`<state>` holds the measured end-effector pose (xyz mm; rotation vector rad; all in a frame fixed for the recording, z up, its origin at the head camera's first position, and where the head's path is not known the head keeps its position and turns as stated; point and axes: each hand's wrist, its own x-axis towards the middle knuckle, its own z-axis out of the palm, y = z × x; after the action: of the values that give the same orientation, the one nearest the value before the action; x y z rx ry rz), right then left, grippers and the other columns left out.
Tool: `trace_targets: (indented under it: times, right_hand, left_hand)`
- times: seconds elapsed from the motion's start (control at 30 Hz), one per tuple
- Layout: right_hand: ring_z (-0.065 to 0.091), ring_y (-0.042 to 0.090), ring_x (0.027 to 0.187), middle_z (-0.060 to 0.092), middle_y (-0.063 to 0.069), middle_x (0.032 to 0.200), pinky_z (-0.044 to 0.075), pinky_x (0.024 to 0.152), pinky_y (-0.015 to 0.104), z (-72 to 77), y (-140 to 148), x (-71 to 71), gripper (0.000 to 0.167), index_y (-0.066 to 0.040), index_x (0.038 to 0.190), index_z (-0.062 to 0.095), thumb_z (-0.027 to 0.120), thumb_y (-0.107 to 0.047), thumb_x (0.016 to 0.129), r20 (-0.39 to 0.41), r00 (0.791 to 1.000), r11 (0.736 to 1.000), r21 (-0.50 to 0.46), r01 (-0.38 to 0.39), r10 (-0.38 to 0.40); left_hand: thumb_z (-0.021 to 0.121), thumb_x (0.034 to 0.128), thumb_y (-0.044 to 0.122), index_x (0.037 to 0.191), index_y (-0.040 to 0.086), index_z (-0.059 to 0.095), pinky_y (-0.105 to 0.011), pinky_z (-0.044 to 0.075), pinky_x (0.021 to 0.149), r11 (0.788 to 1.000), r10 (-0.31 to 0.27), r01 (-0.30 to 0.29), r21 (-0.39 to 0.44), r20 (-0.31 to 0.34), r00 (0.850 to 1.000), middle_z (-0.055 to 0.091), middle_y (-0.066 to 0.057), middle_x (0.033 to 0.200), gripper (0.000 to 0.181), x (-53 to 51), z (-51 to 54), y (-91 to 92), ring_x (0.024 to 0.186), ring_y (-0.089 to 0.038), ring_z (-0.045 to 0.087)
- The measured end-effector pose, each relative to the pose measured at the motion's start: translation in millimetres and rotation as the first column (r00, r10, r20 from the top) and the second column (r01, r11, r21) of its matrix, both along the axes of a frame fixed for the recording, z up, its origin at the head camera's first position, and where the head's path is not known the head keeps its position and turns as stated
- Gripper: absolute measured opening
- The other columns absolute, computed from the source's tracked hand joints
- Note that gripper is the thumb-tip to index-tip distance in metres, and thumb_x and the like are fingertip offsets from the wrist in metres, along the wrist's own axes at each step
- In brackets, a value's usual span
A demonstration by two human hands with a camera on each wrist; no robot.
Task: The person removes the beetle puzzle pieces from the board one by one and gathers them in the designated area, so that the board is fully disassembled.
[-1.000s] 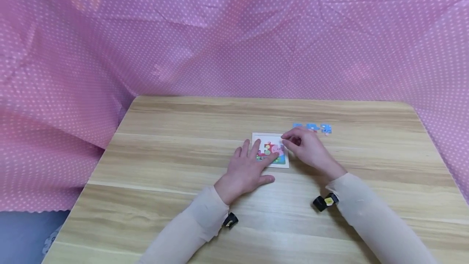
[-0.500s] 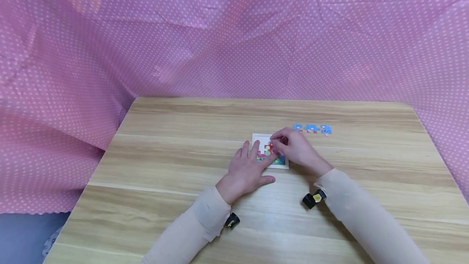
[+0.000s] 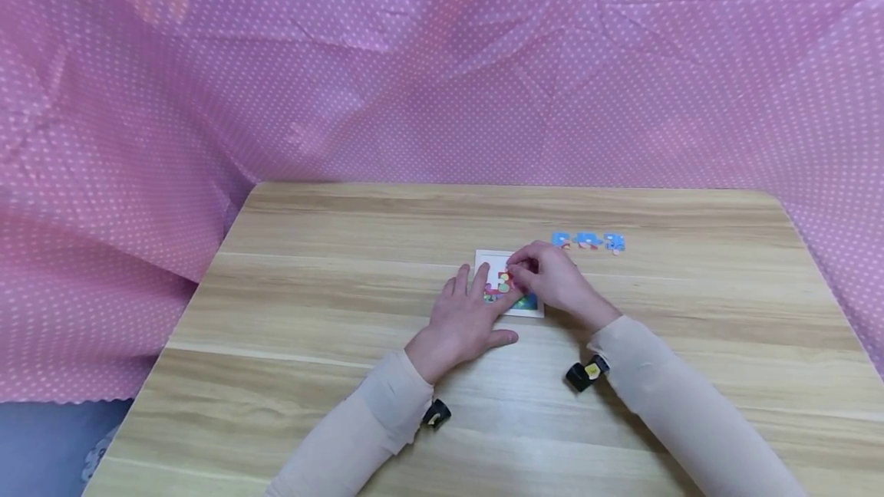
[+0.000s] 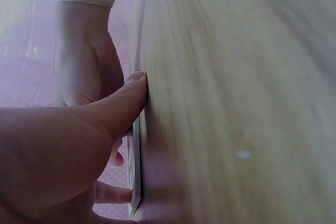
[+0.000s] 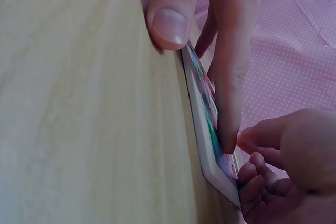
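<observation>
A small white-framed puzzle board (image 3: 525, 314) lies on the table, with red, green and blue pieces (image 3: 504, 287) in its lower part and bare white above. My left hand (image 3: 464, 326) rests spread on it, index finger across the pieces, thumb near the front edge. Above the board's upper middle, my right hand (image 3: 558, 279) pinches a puzzle piece between thumb and index finger, mostly hidden by the fingertips. The right wrist view shows my left hand (image 5: 231, 40) touching the board (image 5: 202, 145), beside my curled right hand (image 5: 294, 161).
Three loose blue puzzle pieces (image 3: 588, 240) lie in a row behind and right of the board. The wooden table (image 3: 311, 290) carries all of it, and a pink dotted cloth (image 3: 442, 83) hangs behind and at the sides. Black straps sit at both wrists.
My right hand has moved left from the board's right edge to over its upper middle, uncovering the loose blue pieces. The left hand has stayed nearly still.
</observation>
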<state>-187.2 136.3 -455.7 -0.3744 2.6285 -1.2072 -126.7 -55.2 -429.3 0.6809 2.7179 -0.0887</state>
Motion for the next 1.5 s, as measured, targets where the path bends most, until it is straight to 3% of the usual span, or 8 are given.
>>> trace_targets:
  times: [0.63,1.1,1.5]
  right_hand:
    - [0.064,0.028,0.106,0.072,0.012,0.116,0.055,0.094,0.045,1.9,-6.1,-2.2,0.02,-0.007,0.122,0.079,0.069,-0.013,0.106,0.0,1.0,0.995,0.097,-0.027,0.027]
    - [0.061,0.025,0.097,0.067,0.011,0.108,0.051,0.084,0.035,4.4,-5.8,-3.0,0.017,-0.006,0.12,0.075,0.068,-0.014,0.107,0.05,0.999,0.999,0.037,0.01,-0.012]
    - [0.065,0.021,0.09,0.074,0.011,0.101,0.055,0.075,0.028,6.7,-3.0,-0.2,0.017,-0.005,0.12,0.075,0.069,-0.01,0.105,0.106,0.994,0.994,-0.11,0.026,-0.014]
  left_hand:
    - [0.048,0.1027,0.076,0.169,0.053,0.016,-0.059,0.029,0.131,1.0,0.004,-0.004,-0.019,0.021,1.0,0.018,-0.02,0.18,0.077,-2.1,0.6,-0.4,0.165,-0.051,0.019]
    - [0.045,0.1029,0.077,0.169,0.055,0.016,-0.058,0.028,0.131,0.999,0.0,0.002,-0.049,0.029,1.0,0.017,-0.02,0.18,0.076,-2.9,1.3,1.7,0.165,-0.05,0.018]
    - [0.046,0.1033,0.076,0.169,0.055,0.018,-0.059,0.027,0.131,0.999,0.005,-0.003,-0.041,0.043,0.999,0.017,-0.019,0.181,0.074,-2.4,1.9,1.6,0.166,-0.05,0.017]
